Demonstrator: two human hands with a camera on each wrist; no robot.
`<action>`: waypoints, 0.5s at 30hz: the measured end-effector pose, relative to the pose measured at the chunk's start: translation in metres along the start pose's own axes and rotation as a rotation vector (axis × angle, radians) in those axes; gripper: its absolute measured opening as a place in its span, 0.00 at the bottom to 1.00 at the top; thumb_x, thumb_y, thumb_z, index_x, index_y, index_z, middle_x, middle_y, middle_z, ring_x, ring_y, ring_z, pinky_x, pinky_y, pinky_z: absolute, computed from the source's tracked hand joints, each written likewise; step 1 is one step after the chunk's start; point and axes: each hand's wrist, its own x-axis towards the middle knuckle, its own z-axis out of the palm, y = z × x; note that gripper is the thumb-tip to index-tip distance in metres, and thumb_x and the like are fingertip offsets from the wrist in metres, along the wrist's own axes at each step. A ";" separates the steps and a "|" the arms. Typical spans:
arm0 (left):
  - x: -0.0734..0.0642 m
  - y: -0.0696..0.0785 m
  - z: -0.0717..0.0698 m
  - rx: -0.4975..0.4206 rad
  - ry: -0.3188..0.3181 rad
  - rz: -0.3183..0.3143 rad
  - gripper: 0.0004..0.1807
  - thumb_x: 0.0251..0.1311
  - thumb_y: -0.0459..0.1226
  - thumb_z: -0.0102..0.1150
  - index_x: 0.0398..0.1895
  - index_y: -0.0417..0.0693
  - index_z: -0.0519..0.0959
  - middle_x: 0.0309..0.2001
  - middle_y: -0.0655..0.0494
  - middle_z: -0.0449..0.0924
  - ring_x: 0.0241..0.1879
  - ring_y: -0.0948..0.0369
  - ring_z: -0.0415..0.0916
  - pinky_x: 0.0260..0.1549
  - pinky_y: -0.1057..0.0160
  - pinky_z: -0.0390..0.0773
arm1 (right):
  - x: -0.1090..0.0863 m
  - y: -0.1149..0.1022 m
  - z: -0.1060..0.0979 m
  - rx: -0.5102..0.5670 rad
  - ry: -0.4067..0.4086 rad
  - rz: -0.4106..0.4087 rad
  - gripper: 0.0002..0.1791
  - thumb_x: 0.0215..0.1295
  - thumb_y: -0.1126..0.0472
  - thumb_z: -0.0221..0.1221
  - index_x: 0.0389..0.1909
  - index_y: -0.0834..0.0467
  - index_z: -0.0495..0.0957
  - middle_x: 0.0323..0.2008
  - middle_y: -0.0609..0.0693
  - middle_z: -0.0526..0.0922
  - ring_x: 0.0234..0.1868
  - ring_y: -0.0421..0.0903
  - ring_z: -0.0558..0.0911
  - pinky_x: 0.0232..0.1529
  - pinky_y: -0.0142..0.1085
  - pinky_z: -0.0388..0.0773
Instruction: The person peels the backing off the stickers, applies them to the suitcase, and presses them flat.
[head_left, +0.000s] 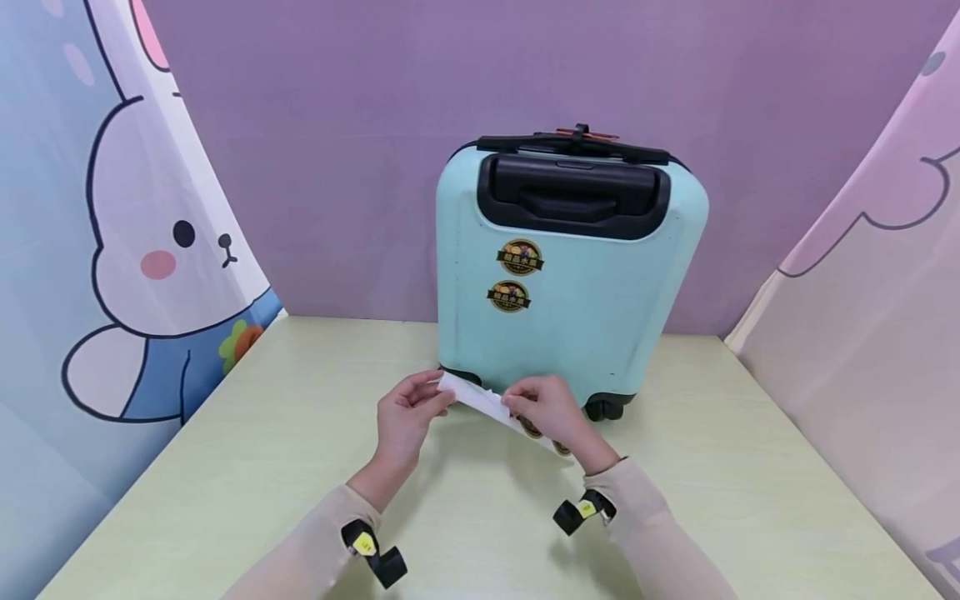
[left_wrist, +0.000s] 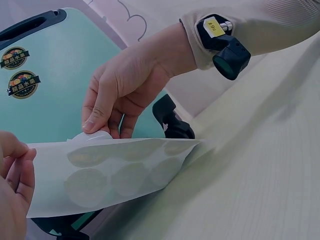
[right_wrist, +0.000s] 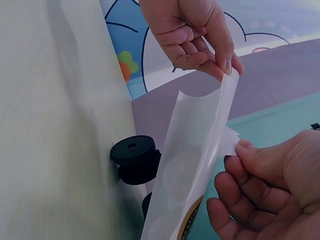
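Observation:
In front of the suitcase, my left hand (head_left: pixel 401 421) pinches one end of a white sticker sheet (head_left: pixel 480 402) between thumb and fingers. The sheet bends lengthwise, and its pale back (left_wrist: pixel 120 175) shows rows of round outlines. My right hand (head_left: pixel 551 408) pinches a small white piece (right_wrist: pixel 229 142) with thumb and forefinger; it looks like the pale underside of a sticker lifted at the sheet's edge. Black and gold round stickers (head_left: pixel 531 427) show on the sheet's face below my right hand. Two matching stickers (head_left: pixel 520 257) sit one above the other on the mint-green suitcase (head_left: pixel 577 325).
The suitcase stands upright on a pale table (head_left: pixel 285 467), with a black handle (head_left: pixel 573 196) near its top and black wheels (right_wrist: pixel 134 157) below. A purple backdrop (head_left: pixel 337 167) is behind it. Printed cartoon curtains (head_left: pixel 127 500) hang at both sides.

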 end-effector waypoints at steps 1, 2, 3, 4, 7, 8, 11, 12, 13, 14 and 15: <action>0.000 0.000 0.000 0.001 0.001 0.002 0.19 0.51 0.18 0.67 0.49 0.26 0.80 0.31 0.54 0.86 0.27 0.64 0.81 0.28 0.67 0.83 | 0.000 0.001 0.000 0.001 0.004 0.005 0.05 0.66 0.66 0.64 0.34 0.63 0.87 0.29 0.50 0.86 0.26 0.41 0.76 0.31 0.35 0.77; 0.000 0.000 0.000 0.003 0.000 0.004 0.19 0.51 0.18 0.67 0.49 0.26 0.80 0.31 0.54 0.86 0.27 0.64 0.81 0.28 0.67 0.84 | 0.000 0.002 0.000 0.004 0.007 0.005 0.05 0.66 0.66 0.63 0.34 0.63 0.87 0.29 0.50 0.86 0.26 0.41 0.77 0.31 0.35 0.77; 0.000 0.000 0.000 0.006 0.001 0.006 0.19 0.51 0.18 0.67 0.49 0.26 0.80 0.32 0.53 0.86 0.27 0.64 0.81 0.29 0.67 0.84 | 0.000 0.002 -0.001 0.006 0.011 0.010 0.05 0.66 0.66 0.63 0.34 0.63 0.87 0.29 0.49 0.86 0.26 0.41 0.77 0.31 0.35 0.77; 0.000 0.000 0.000 0.008 0.002 0.006 0.19 0.51 0.18 0.67 0.49 0.26 0.80 0.32 0.53 0.86 0.27 0.64 0.81 0.29 0.67 0.84 | 0.000 0.003 -0.001 0.013 0.014 0.014 0.05 0.66 0.66 0.63 0.34 0.63 0.87 0.28 0.49 0.85 0.26 0.42 0.77 0.30 0.35 0.77; -0.001 -0.001 0.000 0.016 0.004 0.006 0.19 0.52 0.18 0.67 0.49 0.27 0.80 0.32 0.52 0.86 0.26 0.64 0.82 0.29 0.66 0.84 | 0.001 0.006 -0.001 0.031 0.028 0.024 0.05 0.66 0.67 0.63 0.33 0.63 0.87 0.26 0.49 0.84 0.25 0.42 0.76 0.30 0.35 0.77; -0.001 -0.001 0.000 0.021 0.004 0.006 0.19 0.52 0.19 0.67 0.49 0.27 0.80 0.32 0.52 0.86 0.27 0.64 0.82 0.29 0.66 0.84 | 0.001 0.007 -0.001 0.036 0.033 0.027 0.05 0.66 0.68 0.63 0.32 0.63 0.87 0.25 0.49 0.83 0.24 0.42 0.75 0.29 0.34 0.76; -0.001 -0.002 -0.001 0.028 0.002 0.005 0.19 0.52 0.19 0.67 0.49 0.28 0.80 0.32 0.52 0.85 0.27 0.64 0.82 0.29 0.66 0.84 | 0.001 0.008 -0.002 0.038 0.053 0.030 0.06 0.66 0.69 0.63 0.31 0.63 0.87 0.24 0.49 0.83 0.24 0.42 0.75 0.28 0.34 0.75; -0.001 -0.002 -0.001 0.029 0.001 0.005 0.19 0.52 0.19 0.67 0.50 0.28 0.80 0.32 0.52 0.85 0.27 0.64 0.82 0.29 0.66 0.84 | 0.001 0.008 -0.002 0.035 0.061 0.031 0.06 0.66 0.69 0.63 0.31 0.64 0.87 0.24 0.49 0.83 0.24 0.42 0.75 0.28 0.34 0.76; -0.002 -0.002 -0.001 0.029 -0.001 0.005 0.19 0.52 0.18 0.67 0.50 0.27 0.80 0.32 0.53 0.85 0.27 0.64 0.82 0.29 0.66 0.84 | 0.000 0.008 -0.002 0.031 0.070 0.033 0.06 0.66 0.69 0.63 0.31 0.64 0.87 0.24 0.49 0.83 0.24 0.41 0.75 0.29 0.34 0.76; -0.002 -0.002 -0.001 0.029 -0.003 0.006 0.19 0.52 0.18 0.66 0.50 0.27 0.80 0.31 0.53 0.85 0.27 0.64 0.82 0.30 0.66 0.84 | 0.000 0.008 -0.002 0.025 0.079 0.035 0.06 0.66 0.69 0.63 0.31 0.63 0.87 0.24 0.48 0.83 0.25 0.41 0.76 0.29 0.34 0.77; -0.002 -0.002 -0.001 0.027 -0.004 0.006 0.19 0.52 0.18 0.66 0.50 0.27 0.80 0.31 0.53 0.85 0.27 0.64 0.82 0.30 0.66 0.84 | 0.000 0.008 -0.002 0.022 0.088 0.039 0.06 0.65 0.69 0.63 0.31 0.64 0.87 0.24 0.49 0.84 0.25 0.41 0.77 0.30 0.35 0.78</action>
